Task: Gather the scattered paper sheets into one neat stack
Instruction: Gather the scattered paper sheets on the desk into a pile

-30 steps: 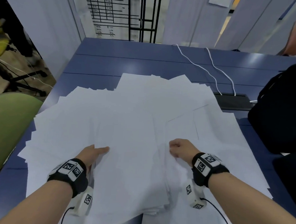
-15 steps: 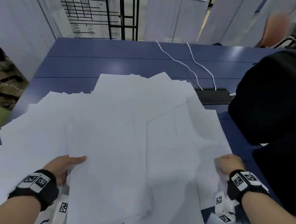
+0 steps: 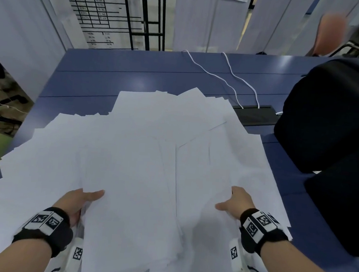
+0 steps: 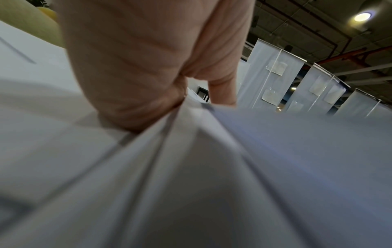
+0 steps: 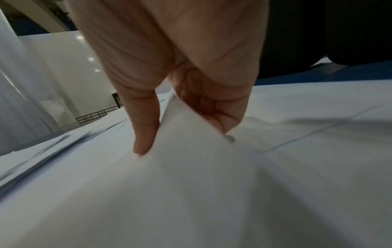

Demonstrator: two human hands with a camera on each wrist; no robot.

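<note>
Against the frame half a second earlier, the right hand (image 3: 234,204) had come inward from the far right edge of the paper sheets (image 3: 130,164) and now sat nearer the middle, thumb on top and fingers (image 5: 212,104) tucked under a sheet edge, pinching it. The left hand (image 3: 77,201) stayed at the near left, thumb laid on top of a sheaf and fingers beneath; the left wrist view showed several sheets bunched against the palm (image 4: 127,67), so it gripped them.

The sheets lay fanned over most of the near half of the blue table (image 3: 136,74), overlapping, with corners past the left table edge. A black bag (image 3: 326,123) stood at the right, close beside the sheets' right edge. Two white cables (image 3: 226,82) ran from the far edge to a black cable hatch (image 3: 257,117), just beyond the sheets' far right corner.

Bare table lay open beyond the sheets toward the far edge; the right side was hemmed by the bag.
</note>
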